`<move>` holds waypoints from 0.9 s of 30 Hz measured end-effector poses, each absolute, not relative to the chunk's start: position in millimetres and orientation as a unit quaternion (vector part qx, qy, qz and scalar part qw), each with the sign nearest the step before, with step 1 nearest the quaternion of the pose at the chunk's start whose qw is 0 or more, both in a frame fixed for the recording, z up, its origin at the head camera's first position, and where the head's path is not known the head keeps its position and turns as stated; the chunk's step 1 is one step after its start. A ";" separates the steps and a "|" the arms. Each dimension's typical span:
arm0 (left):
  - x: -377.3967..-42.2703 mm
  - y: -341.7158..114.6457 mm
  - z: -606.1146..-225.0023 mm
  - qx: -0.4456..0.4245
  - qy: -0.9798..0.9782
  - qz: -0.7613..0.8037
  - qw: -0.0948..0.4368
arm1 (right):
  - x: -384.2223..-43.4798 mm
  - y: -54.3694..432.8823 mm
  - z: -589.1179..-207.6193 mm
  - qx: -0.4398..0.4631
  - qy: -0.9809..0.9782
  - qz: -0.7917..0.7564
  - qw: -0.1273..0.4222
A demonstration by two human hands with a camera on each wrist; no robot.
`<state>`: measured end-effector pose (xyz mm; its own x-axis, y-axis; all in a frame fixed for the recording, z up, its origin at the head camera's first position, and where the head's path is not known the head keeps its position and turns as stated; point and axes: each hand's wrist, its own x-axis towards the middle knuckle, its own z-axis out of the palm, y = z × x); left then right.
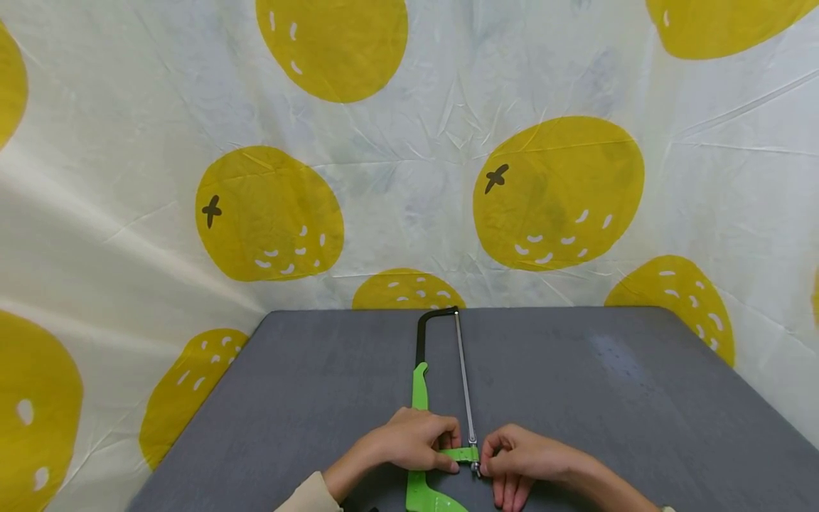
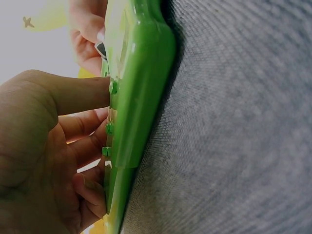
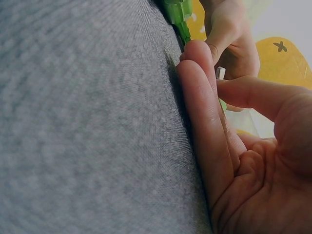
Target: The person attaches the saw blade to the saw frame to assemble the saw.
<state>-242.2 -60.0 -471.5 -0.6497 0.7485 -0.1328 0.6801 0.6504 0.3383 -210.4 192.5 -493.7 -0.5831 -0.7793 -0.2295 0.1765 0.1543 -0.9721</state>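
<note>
A hacksaw (image 1: pixel 419 390) with a green handle and black front frame lies on the grey table, its blade (image 1: pixel 465 384) on the right side. My left hand (image 1: pixel 416 439) reaches over the green frame and grips the short green crosspiece (image 1: pixel 466 454) at the blade's near end. At that end, a small metal wing nut (image 1: pixel 475 468) is between the thumb and index finger of my right hand (image 1: pixel 526 455), which pinch it. The right hand's lower fingers lie extended along the table. In the left wrist view, the green handle (image 2: pixel 141 73) hides part of the left fingertips.
The grey table (image 1: pixel 576 384) reaches back to a white cloth (image 1: pixel 409 206) printed with yellow fruit, which hangs behind it and along both sides. A pale patch (image 1: pixel 617 358) marks the tabletop at the right. A small dark thing, not clear, shows at the bottom edge.
</note>
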 end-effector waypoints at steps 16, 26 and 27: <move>-243.8 -59.9 -472.1 0.396 0.898 0.137 0.135 | -211.9 195.1 -491.4 -0.240 0.636 -0.608 0.410; -241.8 -59.4 -472.9 0.394 0.899 0.140 0.134 | -211.3 195.1 -494.7 -0.240 0.634 -0.609 0.413; -242.1 -59.3 -473.4 0.394 0.898 0.140 0.135 | -211.3 195.1 -495.0 -0.240 0.634 -0.609 0.412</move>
